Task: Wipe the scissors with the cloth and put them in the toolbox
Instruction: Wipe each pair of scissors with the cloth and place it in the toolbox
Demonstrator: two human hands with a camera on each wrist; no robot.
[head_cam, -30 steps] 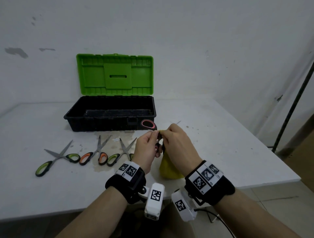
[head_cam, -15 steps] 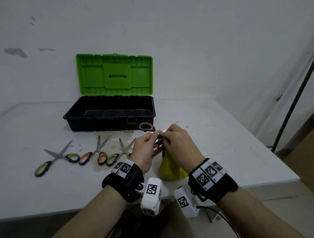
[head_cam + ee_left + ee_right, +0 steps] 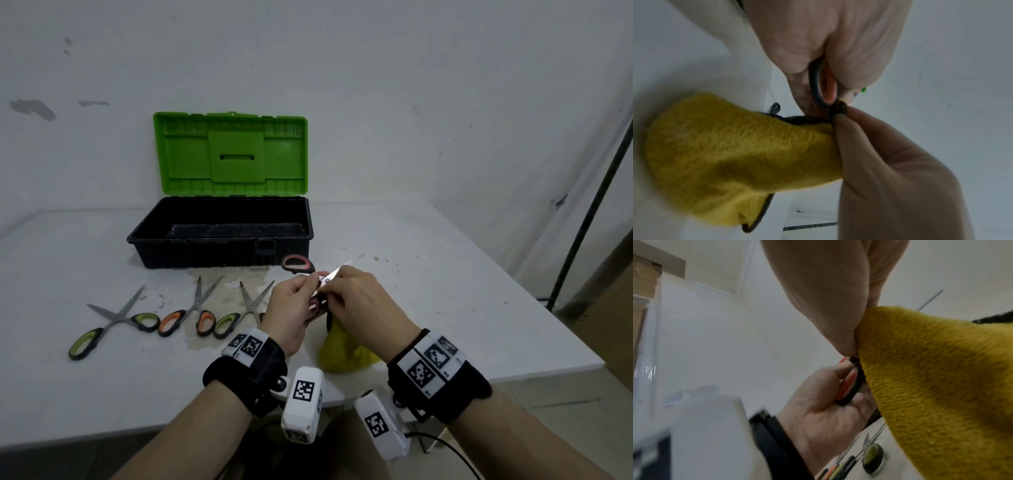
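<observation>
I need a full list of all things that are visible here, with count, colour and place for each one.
toolbox: one, black body with green lid standing open, at the back of the table.
scissors on the table: three; green-handled at the left, orange-handled in the middle, green-handled beside the left hand.
held scissors: one, red and black handles, above the table in front of the toolbox.
cloth: one, yellow with dark edge, hanging from the right hand.
table: one, white, stained near the scissors.
pole: one, dark, by the right wall.
left hand: grips the held scissors by a handle.
right hand: pinches the cloth on the blades.
</observation>
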